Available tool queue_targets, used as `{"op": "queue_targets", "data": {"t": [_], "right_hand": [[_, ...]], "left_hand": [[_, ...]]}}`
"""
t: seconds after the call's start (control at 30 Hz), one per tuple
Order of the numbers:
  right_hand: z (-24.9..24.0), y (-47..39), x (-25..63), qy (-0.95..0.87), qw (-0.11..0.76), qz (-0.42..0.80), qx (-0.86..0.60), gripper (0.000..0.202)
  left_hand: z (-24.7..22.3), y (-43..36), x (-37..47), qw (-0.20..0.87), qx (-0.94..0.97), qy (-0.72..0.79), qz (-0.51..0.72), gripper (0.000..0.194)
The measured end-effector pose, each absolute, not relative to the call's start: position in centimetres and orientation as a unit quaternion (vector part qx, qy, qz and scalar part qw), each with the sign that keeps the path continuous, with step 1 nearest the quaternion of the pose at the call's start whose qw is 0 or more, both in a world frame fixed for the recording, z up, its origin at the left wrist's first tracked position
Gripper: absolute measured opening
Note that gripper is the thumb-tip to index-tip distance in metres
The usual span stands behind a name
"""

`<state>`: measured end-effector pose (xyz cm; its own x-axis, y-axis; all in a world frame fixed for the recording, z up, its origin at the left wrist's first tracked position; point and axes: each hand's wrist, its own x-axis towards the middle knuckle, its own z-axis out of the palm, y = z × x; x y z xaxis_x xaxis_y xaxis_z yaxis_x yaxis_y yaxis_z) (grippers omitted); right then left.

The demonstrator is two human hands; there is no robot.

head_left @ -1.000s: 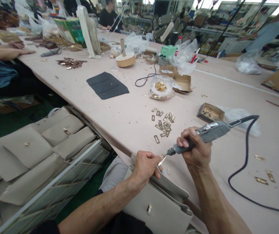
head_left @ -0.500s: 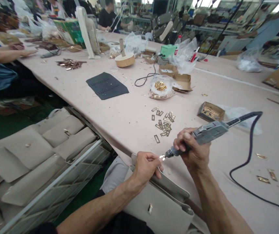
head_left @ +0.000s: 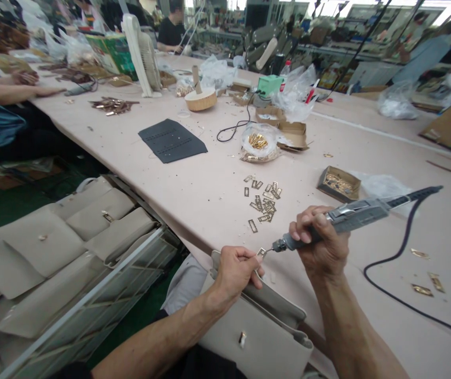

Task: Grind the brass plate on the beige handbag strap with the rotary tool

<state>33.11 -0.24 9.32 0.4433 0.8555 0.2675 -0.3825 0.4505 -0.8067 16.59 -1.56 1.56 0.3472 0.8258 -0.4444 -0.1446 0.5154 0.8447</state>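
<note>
The left hand (head_left: 235, 271) has its fingers closed on the edge of the bag (head_left: 264, 337), pinching it beside a small metal plate (head_left: 262, 253) at the bag's top. The right hand (head_left: 322, 239) wraps its fingers around a power tool (head_left: 351, 217), which has drawn back slightly from the bag since half a second ago; whether its tip touches the plate, I cannot tell. Beyond the bag, loose metal frames (head_left: 267, 204) lie unmoved on the counter (head_left: 186, 195).

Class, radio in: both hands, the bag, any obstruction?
Left hand pinching metal plate. Right hand gripping electric driver, bit close to plate. Beige bag below left hand. Nothing visibly blocking bit.
</note>
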Motion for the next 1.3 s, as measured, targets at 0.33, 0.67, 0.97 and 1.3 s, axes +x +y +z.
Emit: {"op": "queue_targets", "data": {"t": [0.33,0.67,0.97,1.3], "right_hand": [[8.2,0.3,33.0,-0.362,0.774,0.391,-0.343,0.017],[8.2,0.2,33.0,-0.360,0.774,0.391,-0.343,0.016],[8.4,0.0,32.9,-0.361,0.772,0.399,-0.338,0.016],[8.6,-0.2,33.0,-0.368,0.767,0.403,-0.338,0.018]], "left_hand": [[1.5,-1.6,16.5,0.742,0.360,0.462,0.327,0.035],[1.7,-1.6,16.7,0.735,0.360,0.474,0.324,0.033],[1.7,-1.6,16.9,0.726,0.363,0.487,0.322,0.031],[1.9,-1.7,17.0,0.720,0.367,0.491,0.325,0.030]]}}
